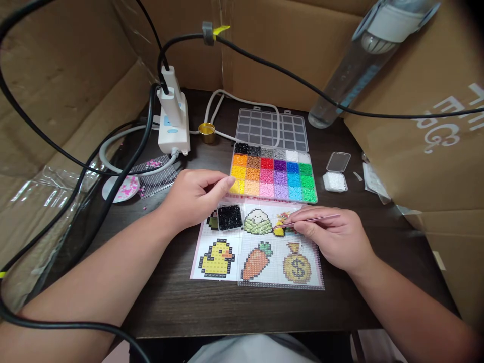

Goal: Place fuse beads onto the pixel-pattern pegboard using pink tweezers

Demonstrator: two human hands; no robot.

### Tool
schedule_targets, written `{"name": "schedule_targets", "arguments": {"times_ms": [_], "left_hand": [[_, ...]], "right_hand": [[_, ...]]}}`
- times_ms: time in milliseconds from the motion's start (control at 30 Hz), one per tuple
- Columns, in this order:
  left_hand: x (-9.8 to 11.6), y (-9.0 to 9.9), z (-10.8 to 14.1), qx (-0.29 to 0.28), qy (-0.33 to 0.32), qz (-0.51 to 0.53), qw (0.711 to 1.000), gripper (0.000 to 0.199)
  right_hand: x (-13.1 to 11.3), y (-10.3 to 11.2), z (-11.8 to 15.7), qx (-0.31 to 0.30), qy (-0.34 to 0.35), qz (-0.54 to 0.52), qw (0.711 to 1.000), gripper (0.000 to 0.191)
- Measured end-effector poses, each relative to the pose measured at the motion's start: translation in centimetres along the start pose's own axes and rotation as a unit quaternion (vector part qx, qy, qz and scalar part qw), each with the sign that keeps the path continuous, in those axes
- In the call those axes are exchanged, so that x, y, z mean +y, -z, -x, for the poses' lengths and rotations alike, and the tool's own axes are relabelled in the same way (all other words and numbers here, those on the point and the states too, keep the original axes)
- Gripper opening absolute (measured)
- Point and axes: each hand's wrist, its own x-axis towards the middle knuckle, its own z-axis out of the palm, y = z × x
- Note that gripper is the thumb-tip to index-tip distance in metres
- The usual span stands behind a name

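Pink tweezers point(321, 219) are pinched in my right hand point(333, 234), their tips over the yellow figure point(280, 225) on the pattern sheet point(236, 242). My left hand point(200, 195) has thumb and forefinger pressed together by the yellow compartments of the bead box point(273, 174); whether anything sits between them is too small to tell. Just below that hand, a small clear box of black beads point(230, 217) lies on the sheet. Printed on the sheet are a duck point(217, 258), a carrot point(257, 262) and a money bag point(297, 264). A clear pegboard point(282, 286) covers its right part.
A white power strip point(173, 126) with cables stands at the back left, beside a gold cup point(206, 132). Pink beads fill a white dish point(120, 188) at left. White beads sit in a small box point(335, 182) at right. A bottle point(355, 75) leans behind; cardboard walls surround the table.
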Motion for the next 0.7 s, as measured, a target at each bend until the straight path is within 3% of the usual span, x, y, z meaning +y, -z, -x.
{"name": "schedule_targets", "arguments": {"times_ms": [367, 567, 700], "left_hand": [[-0.1, -0.2, 0.1, -0.004, -0.021, 0.022, 1.000, 0.035], [-0.2, -0.3, 0.2, -0.004, -0.035, 0.032, 0.999, 0.036], [-0.1, -0.2, 0.2, -0.008, -0.043, 0.032, 0.999, 0.042]], "right_hand": [[-1.1, -0.5, -0.6, 0.076, 0.006, 0.008, 0.997, 0.007], [-3.5, -3.7, -2.1, 0.063, 0.032, -0.013, 0.997, 0.007], [-3.8, -5.5, -2.5, 0.044, 0.038, 0.001, 0.998, 0.007]]}}
